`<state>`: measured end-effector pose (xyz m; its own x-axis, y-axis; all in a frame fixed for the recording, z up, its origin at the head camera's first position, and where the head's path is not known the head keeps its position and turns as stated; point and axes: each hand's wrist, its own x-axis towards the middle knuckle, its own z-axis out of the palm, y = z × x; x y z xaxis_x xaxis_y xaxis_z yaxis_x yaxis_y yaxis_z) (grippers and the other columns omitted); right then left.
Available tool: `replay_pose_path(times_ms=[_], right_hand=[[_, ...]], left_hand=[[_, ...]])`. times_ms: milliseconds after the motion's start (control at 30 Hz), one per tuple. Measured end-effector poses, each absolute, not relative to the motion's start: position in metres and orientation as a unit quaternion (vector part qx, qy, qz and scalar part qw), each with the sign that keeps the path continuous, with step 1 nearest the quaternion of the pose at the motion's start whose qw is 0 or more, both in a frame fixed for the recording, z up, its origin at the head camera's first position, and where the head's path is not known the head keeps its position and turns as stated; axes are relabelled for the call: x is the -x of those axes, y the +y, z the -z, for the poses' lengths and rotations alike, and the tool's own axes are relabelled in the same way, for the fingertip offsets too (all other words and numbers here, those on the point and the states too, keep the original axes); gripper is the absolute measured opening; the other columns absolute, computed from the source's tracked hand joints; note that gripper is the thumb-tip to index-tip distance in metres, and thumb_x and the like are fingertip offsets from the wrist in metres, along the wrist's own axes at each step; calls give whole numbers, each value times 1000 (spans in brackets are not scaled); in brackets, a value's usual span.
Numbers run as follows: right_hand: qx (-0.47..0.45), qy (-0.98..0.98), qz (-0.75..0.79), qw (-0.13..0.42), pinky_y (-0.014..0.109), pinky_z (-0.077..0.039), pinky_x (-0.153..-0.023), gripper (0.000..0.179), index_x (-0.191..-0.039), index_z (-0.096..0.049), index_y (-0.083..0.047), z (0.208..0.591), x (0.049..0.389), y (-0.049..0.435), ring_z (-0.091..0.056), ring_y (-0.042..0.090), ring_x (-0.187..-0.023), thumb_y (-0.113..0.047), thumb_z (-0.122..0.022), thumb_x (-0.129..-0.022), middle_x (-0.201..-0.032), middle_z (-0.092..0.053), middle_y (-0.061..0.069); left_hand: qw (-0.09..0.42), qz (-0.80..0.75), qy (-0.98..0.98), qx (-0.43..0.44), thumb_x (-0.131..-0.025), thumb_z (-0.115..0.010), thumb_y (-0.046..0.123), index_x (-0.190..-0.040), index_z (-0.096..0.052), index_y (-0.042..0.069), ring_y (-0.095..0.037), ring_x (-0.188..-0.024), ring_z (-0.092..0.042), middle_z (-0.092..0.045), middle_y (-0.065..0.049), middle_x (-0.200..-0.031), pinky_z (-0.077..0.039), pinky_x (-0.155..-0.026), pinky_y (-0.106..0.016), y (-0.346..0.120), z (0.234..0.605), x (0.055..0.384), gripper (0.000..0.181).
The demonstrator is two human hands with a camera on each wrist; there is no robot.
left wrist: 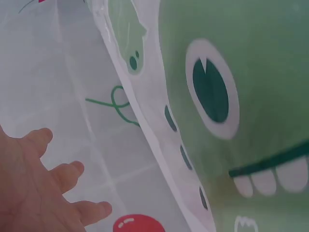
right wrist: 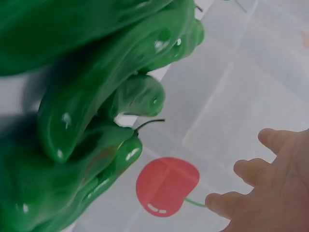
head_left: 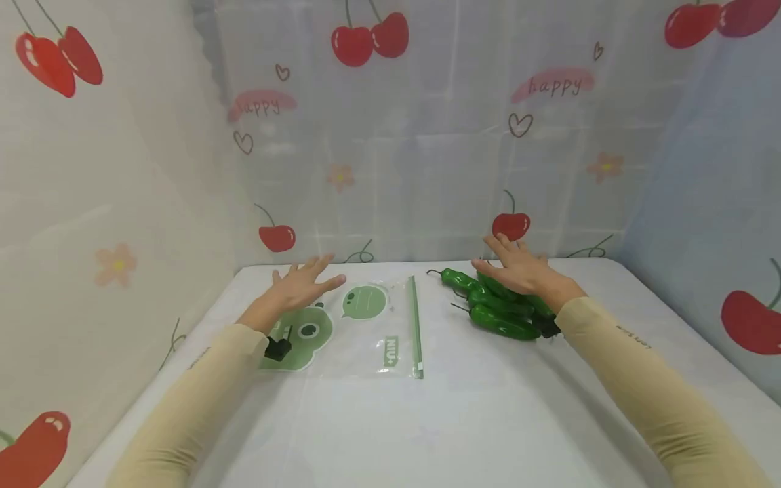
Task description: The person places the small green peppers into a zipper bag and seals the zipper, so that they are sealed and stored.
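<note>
In the head view a clear zip bag (head_left: 360, 349) lies flat at the left of the white table, printed with a green cartoon face and a speech bubble. Its green zip strip (head_left: 415, 325) runs along the right edge. Over the bag's left part my left hand (head_left: 300, 285) is spread, fingers extended and holding nothing. Several green peppers (head_left: 502, 320) lie in a heap to the right of the bag. Above that heap hovers my right hand (head_left: 523, 270), its fingers also spread, with nothing in it. The right wrist view shows the glossy peppers (right wrist: 91, 82) close up, beside the fingers.
Cherry-printed curtains (head_left: 427, 135) hang behind the table (head_left: 390, 427) and on both sides. A small black device sits at each wrist, the left one (head_left: 278, 349) overlapping the bag and the right one (head_left: 547, 326) overlapping the peppers.
</note>
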<state>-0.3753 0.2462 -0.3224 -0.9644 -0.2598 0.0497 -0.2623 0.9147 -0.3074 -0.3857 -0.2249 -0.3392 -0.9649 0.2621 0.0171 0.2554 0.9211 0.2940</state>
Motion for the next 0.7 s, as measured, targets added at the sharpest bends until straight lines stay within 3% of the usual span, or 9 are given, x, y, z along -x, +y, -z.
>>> replay_pose_path(times_ms=[367,567,700], right_hand=[[-153,-962,-225,9,85,-6,-111,90,-167,-11,-16,325,364,232,0,58,-154,-74,-30,-102,-174,-2,20],[-158,-954,-254,7,78,-4,-118,89,-167,-11,-15,335,361,229,1,54,-156,-72,-31,-102,-174,-4,17],[-154,-949,-276,12,71,-10,-123,89,-167,-14,-15,338,358,223,-10,46,-158,-72,-34,-102,-173,-13,16]], left_hand=[[23,-197,970,-141,-88,-31,91,-166,-18,33,-44,-157,-19,-11,-8,-175,-16,-119,-75,-205,343,380,99],[18,-209,967,-142,-87,-32,91,-166,-20,35,-41,-157,-21,-15,-7,-174,-16,-119,-76,-196,345,377,97],[15,-227,964,-142,-88,-35,90,-165,-24,33,-39,-157,-23,-22,-6,-173,-18,-122,-71,-189,347,373,96]])
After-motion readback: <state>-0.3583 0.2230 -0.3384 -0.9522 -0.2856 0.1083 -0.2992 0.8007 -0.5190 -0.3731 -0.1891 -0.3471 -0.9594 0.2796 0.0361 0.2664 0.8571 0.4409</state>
